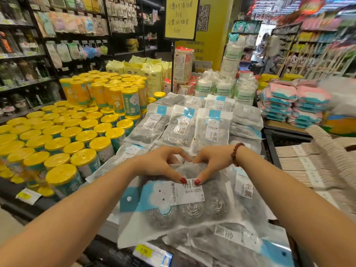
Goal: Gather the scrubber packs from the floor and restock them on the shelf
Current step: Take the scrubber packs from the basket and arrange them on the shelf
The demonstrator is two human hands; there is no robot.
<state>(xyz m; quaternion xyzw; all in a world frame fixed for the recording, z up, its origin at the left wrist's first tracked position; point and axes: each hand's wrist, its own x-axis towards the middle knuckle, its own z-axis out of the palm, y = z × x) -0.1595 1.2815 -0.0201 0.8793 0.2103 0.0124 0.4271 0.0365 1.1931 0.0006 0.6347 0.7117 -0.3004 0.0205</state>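
Hands meet on the top scrubber pack (192, 207) at the front edge of the shelf (100, 245). The left hand (159, 162) and the right hand (213, 160) each grasp the pack's far end. Their red-nailed thumbs press down side by side on its white label, and the forefingers touch tip to tip over the far edge. Whether the other fingers reach beneath it cannot be told. The pack lies flat on a heap of packs (231, 245) along the front edge, just above a yellow price tag (143, 251). Rows of packs (181, 128) overlap toward the shelf's back edge. Yellow-lidded tubs (57, 143) stand packed together along the left side. A bead bracelet (236, 153) circles the right wrist.
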